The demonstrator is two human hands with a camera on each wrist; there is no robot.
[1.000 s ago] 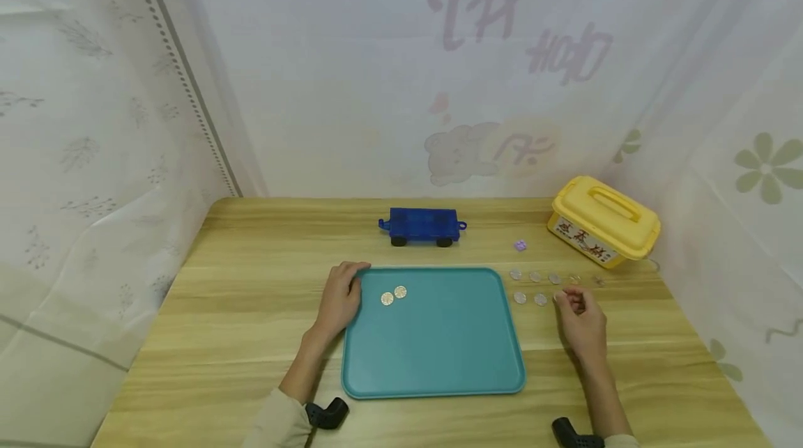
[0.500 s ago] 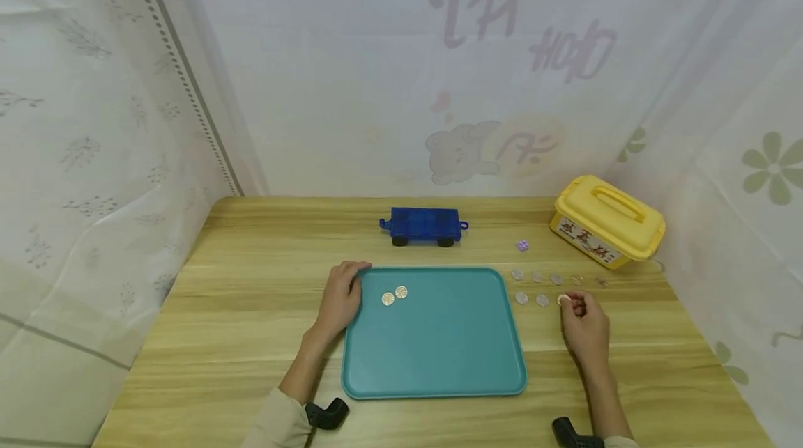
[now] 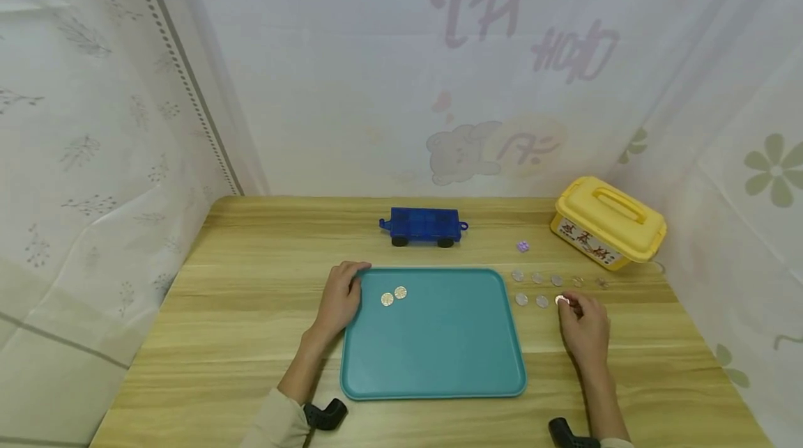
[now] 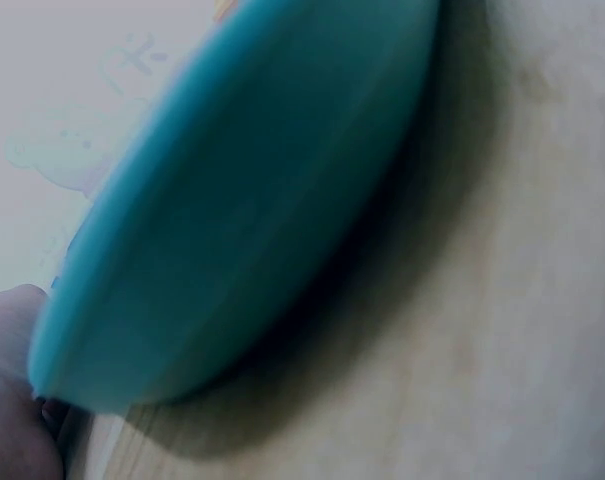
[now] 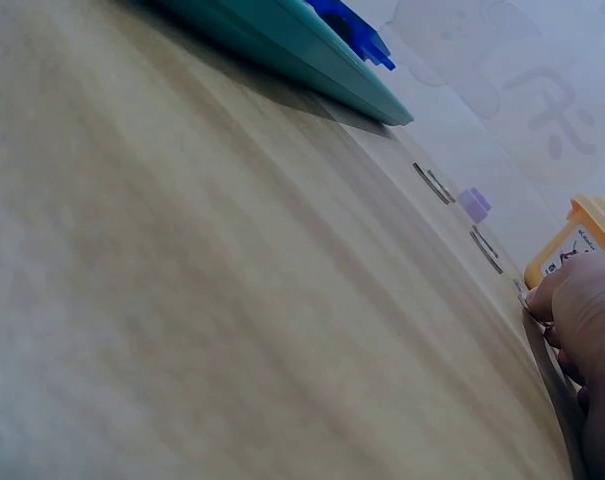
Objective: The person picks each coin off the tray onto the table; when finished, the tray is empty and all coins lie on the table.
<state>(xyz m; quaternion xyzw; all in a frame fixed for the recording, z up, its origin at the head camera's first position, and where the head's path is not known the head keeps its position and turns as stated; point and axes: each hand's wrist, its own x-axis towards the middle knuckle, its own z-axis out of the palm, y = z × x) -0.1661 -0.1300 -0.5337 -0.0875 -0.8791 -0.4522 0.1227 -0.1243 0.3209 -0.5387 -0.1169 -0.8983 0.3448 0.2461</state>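
Note:
My left hand (image 3: 339, 298) holds the upper left corner of a teal tray (image 3: 433, 392), its thumb along the rim. In the left wrist view, part of that hand (image 4: 12, 390) shows beside the tray's end (image 4: 232, 200). Two gold-coloured coins (image 3: 387, 299) lie inside the tray near this corner. To the tray's right, my right hand (image 3: 585, 329) pinches a shiny coin (image 3: 561, 299) between thumb and fingers, low over the table. Silvery coins (image 3: 541, 302) lie in two rows beside it. The right wrist view shows the hand (image 5: 587, 320) at the far right, its coin mostly hidden.
A blue toy wagon (image 3: 425, 225) stands behind the tray. A small purple piece (image 3: 523, 246) lies beyond the coin rows, near a yellow lidded box (image 3: 608, 221). Two faint, clear pieces (image 3: 601, 282) end the back row at right. Printed curtains enclose the wooden table (image 3: 251, 309).
My right hand has shifted very slightly to the right; the coin at its fingertips shows more fully and now catches the light. My left hand and the tray have stayed in place.

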